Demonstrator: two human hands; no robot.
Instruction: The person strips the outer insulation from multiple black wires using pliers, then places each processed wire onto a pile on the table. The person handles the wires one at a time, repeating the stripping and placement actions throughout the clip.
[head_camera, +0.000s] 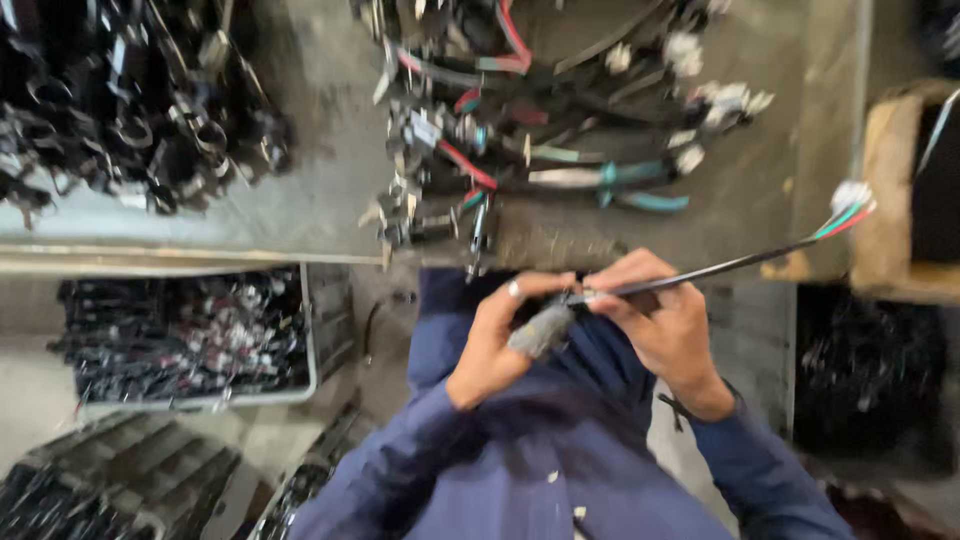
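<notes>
My left hand (500, 335) grips a small grey piece (541, 330), blurred, at the near end of a thin black cable (720, 268). My right hand (655, 315) pinches the same cable right beside it. The cable runs up and to the right, ending in a white connector with red and green wires (848, 205). Both hands sit close together over my blue clothing, just in front of the worktable edge.
A grey worktable (320, 190) carries a pile of cable assemblies with red and teal sleeves (550, 150) and a heap of black parts (130, 100) at the left. Below left stands a tray of black wiring (185, 335). A brown box (905, 190) sits at the right.
</notes>
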